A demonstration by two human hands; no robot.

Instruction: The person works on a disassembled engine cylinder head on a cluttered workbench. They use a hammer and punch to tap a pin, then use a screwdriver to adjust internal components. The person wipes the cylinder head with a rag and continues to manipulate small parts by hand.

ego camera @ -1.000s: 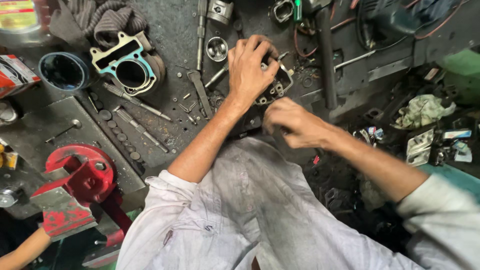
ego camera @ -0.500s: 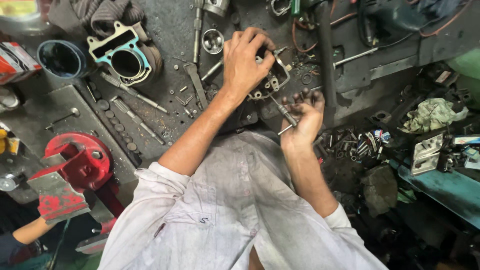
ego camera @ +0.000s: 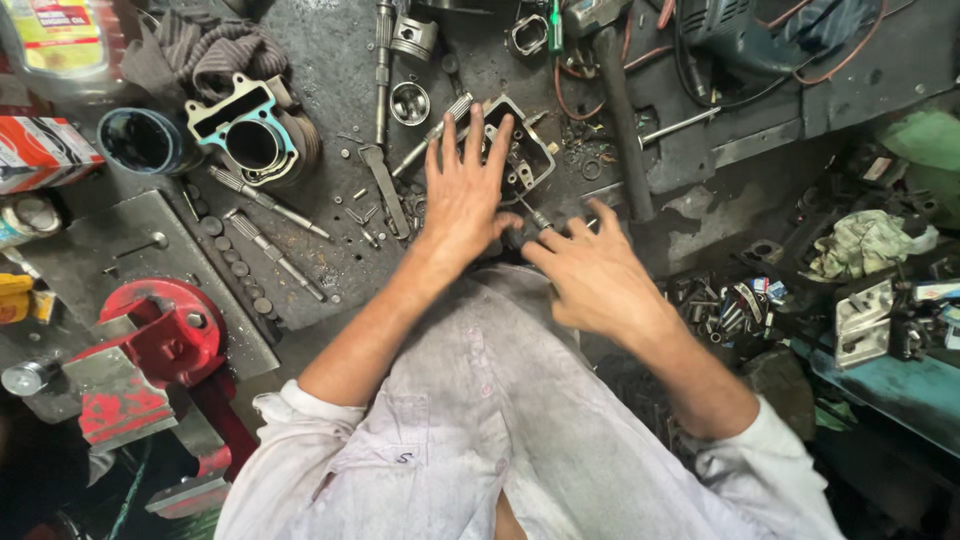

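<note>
A dark, greasy metal engine head (ego camera: 522, 152), roughly square with openings in its top, lay flat on the tabletop (ego camera: 700, 215) under the left grip (ego camera: 463, 190), whose spread fingers covered its near left part. A thin metal rod (ego camera: 536, 216) slanted off its near edge, pinched at the right grip (ego camera: 592, 272).

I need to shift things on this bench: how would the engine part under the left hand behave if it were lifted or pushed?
The engine part looks like solid cast metal, so probably heavy and rigid. Its blocky shape should slide, not roll. The grimy bench hints at oil, so the left hand may slip.
</note>
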